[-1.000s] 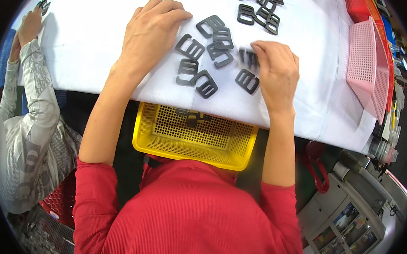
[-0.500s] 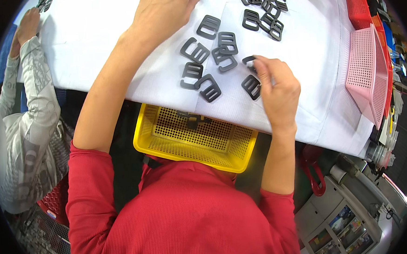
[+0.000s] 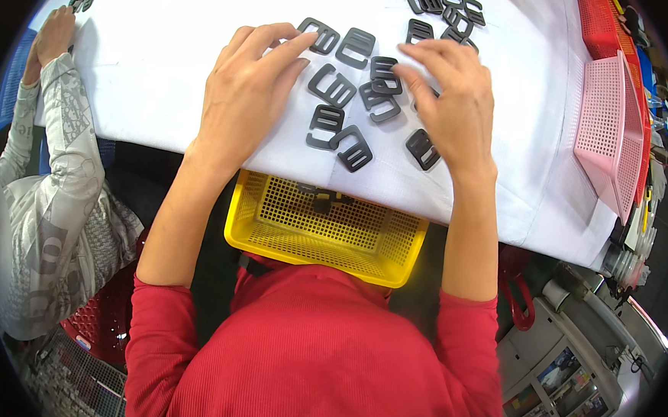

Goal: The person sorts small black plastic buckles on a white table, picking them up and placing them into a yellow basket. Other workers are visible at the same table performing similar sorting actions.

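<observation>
White-covered table point(image 3: 530, 158); yellow perforated basket point(image 3: 313, 244) below its near edge. Left hand point(image 3: 244, 92): thumb and index parted, index tip at black slotted buckle point(image 3: 323, 38) on table. Right hand point(image 3: 457, 101): fingers apart, beside two overlapping buckles point(image 3: 384, 78).

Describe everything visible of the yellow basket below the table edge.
The yellow basket is rectangular and looks like plastic, with a smooth rim and walls pierced by small holes. Its open side faces up, its near side is by the red top, contact unclear, and its far part is hidden under the white-covered table. Dark pieces lie inside, shapes unclear. Neither the left hand nor the right hand touches it; its support is hidden.
</observation>
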Demonstrator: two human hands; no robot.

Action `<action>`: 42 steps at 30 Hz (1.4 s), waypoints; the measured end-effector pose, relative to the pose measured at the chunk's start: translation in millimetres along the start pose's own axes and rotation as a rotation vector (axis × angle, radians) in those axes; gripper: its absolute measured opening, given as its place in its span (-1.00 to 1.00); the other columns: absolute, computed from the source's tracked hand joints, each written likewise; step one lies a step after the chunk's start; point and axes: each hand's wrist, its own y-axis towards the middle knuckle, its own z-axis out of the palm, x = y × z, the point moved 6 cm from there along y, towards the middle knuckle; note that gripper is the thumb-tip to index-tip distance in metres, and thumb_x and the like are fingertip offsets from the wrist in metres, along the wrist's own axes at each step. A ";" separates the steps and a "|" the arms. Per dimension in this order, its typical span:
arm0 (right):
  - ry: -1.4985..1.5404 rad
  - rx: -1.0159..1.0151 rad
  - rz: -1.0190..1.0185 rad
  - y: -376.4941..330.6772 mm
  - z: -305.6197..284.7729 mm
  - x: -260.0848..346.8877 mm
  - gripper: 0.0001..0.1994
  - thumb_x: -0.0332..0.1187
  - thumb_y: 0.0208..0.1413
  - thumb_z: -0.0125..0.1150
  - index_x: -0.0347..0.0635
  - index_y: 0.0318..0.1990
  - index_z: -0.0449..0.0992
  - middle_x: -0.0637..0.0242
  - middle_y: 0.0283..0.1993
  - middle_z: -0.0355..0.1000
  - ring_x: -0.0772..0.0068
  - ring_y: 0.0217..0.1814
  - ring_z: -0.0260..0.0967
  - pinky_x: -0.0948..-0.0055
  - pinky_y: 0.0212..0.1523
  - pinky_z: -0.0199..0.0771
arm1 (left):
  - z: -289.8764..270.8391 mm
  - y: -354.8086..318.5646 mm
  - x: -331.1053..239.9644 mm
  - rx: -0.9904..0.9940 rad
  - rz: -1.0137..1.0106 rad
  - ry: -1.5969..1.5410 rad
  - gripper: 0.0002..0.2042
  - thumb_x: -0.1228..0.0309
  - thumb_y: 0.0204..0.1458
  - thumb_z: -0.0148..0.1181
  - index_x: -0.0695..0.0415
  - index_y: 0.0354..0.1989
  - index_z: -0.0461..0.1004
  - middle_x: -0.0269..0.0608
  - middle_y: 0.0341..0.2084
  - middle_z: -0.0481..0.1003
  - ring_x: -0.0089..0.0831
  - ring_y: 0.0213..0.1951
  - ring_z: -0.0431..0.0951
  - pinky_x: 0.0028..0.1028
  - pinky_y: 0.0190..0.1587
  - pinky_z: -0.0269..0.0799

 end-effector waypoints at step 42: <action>0.123 -0.140 0.393 -83.5 -22.6 -11.5 -0.83 -0.51 0.00 0.33 -0.20 -0.20 0.63 0.22 -0.29 0.46 0.24 -0.24 0.42 0.34 -0.26 0.42 | -4.2 -51.8 -32.0 0.228 -0.258 -0.381 -0.67 0.59 -0.06 0.30 0.14 -0.06 0.59 -0.16 -0.39 0.52 -0.23 -0.31 0.51 -0.43 -0.30 0.46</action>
